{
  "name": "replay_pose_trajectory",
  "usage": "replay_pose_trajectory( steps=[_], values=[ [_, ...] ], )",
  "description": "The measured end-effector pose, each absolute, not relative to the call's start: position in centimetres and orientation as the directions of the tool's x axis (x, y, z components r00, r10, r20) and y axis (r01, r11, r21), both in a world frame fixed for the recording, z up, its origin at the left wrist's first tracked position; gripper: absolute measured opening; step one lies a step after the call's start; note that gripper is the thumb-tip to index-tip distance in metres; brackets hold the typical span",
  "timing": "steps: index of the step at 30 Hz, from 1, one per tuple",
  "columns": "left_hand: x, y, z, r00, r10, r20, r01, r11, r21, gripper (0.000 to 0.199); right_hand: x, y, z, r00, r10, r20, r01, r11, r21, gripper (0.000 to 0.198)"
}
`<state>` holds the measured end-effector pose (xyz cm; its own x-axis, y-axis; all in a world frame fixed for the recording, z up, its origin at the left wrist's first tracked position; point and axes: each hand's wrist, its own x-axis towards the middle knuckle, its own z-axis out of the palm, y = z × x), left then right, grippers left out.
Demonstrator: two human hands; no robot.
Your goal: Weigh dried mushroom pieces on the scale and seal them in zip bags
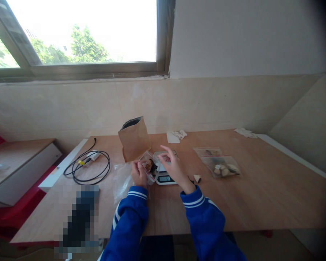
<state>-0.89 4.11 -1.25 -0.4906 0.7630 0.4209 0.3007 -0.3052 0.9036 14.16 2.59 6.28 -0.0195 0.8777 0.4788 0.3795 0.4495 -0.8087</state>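
Note:
My left hand point(139, 174) is closed on the edge of a clear plastic bag point(154, 176), which holds dark and brown dried pieces point(151, 166). Just right of the bag, my right hand point(172, 165) is raised with its fingers apart and nothing visible in them. Partly hidden below both hands is a white digital kitchen scale point(166, 180) with a small display. Beside my right wrist, a pale wedge-shaped piece with a dark edge point(197, 178) lies on the table. An upright brown paper pouch point(134, 139) stands open-topped behind my left hand.
Clear plastic bags point(122, 181) lie left of my left hand. On the right are zip bags point(226, 167) with pale dried pieces. A coiled black cable point(108, 170) and a blurred dark object point(81, 214) occupy the left side. Crumpled tissues point(181, 134) lie near the wall.

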Motion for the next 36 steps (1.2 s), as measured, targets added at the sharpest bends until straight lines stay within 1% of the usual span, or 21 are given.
replay_pose_trajectory(
  steps=[2,3,6,9,11,14,16,19,21,24,27,29,32,36],
  values=[
    [-1.0,4.1,-1.2,-0.481,0.767,0.424,0.292,-0.316,0.903,0.031,14.6,3.2,5.2,0.0,0.852,0.524,0.477,0.46,-0.749,0.035],
    [-1.0,4.1,-1.2,-0.474,0.77,0.428,0.29,-0.323,0.901,0.031,14.9,3.7,4.5,0.012,0.833,0.554,0.538,0.461,-0.706,0.033],
    [-1.1,4.1,-1.2,-0.465,0.772,0.435,0.301,-0.324,0.897,0.031,16.1,5.2,1.7,0.035,0.796,0.605,0.703,0.411,-0.581,0.037],
    [-1.1,4.1,-1.2,-0.474,0.765,0.435,0.313,-0.316,0.896,0.031,17.3,6.4,-0.8,0.029,0.815,0.579,0.789,0.337,-0.513,0.039],
    [-1.1,4.2,-1.2,-0.476,0.765,0.434,0.319,-0.309,0.896,0.031,17.9,6.8,-1.9,0.018,0.841,0.54,0.81,0.305,-0.502,0.036],
    [-1.0,4.2,-1.2,-0.478,0.767,0.429,0.321,-0.302,0.898,0.031,18.4,6.9,-2.1,0.04,0.875,0.483,0.798,0.263,-0.543,0.027],
    [-1.0,4.2,-1.2,-0.478,0.769,0.424,0.312,-0.303,0.901,0.03,18.2,6.7,-1.4,0.087,0.883,0.462,0.742,0.252,-0.621,0.025],
    [-1.0,4.2,-1.2,-0.482,0.762,0.432,0.309,-0.313,0.898,0.029,17.0,5.8,0.7,0.206,0.867,0.454,0.556,0.278,-0.783,0.035],
    [-1.0,4.2,-1.3,-0.478,0.76,0.441,0.315,-0.321,0.893,0.03,15.7,5.0,2.5,0.254,0.844,0.472,0.444,0.331,-0.832,0.043],
    [-1.1,4.2,-1.5,-0.48,0.761,0.437,0.312,-0.317,0.895,0.032,13.6,3.6,5.1,0.189,0.827,0.53,0.407,0.425,-0.808,0.039],
    [-1.2,4.3,-1.6,-0.491,0.761,0.424,0.28,-0.323,0.904,0.034,12.4,2.8,6.5,0.062,0.843,0.534,0.399,0.47,-0.788,0.04],
    [-1.3,4.4,-1.7,-0.489,0.765,0.419,0.253,-0.336,0.907,0.034,12.2,2.7,6.6,0.0,0.847,0.531,0.425,0.481,-0.767,0.038],
    [-1.3,4.4,-1.7,-0.5,0.758,0.42,0.244,-0.341,0.908,0.034,12.8,2.6,5.9,0.013,0.849,0.528,0.467,0.462,-0.754,0.031],
    [-1.2,4.5,-1.6,-0.548,0.741,0.388,0.215,-0.324,0.921,0.032,13.7,1.6,4.5,0.086,0.868,0.488,0.439,0.407,-0.801,0.033]
  ],
)
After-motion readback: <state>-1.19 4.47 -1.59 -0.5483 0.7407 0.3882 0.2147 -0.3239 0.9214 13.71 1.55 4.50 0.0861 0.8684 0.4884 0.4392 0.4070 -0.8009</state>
